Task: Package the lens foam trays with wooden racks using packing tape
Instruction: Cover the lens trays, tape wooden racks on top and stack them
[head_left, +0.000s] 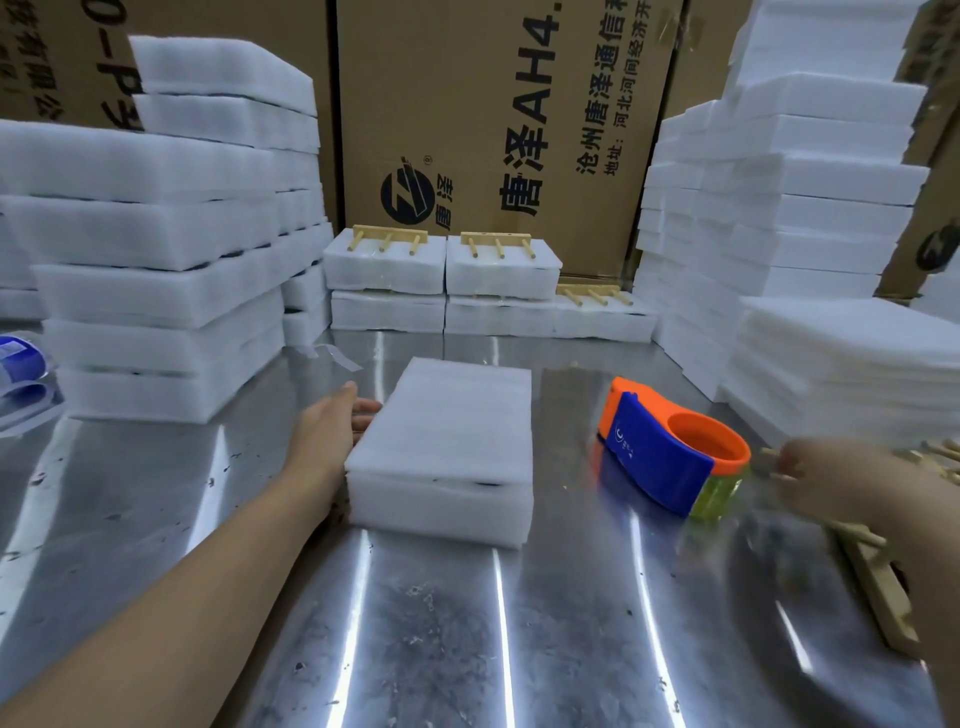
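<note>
Bundles (384, 270) with wooden racks (389, 238) finished at back; my left hand (332, 431) flat against untaped foam tray stack (447, 431); right hand (831, 483) blurred, I cannot tell grip; tape dispenser (660, 452) untouched.

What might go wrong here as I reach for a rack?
The right hand, blurred in motion, is close to the tape dispenser and may knock it. The foam stack looks untaped, with only the left hand against its side, so its layers may slide apart.
</note>
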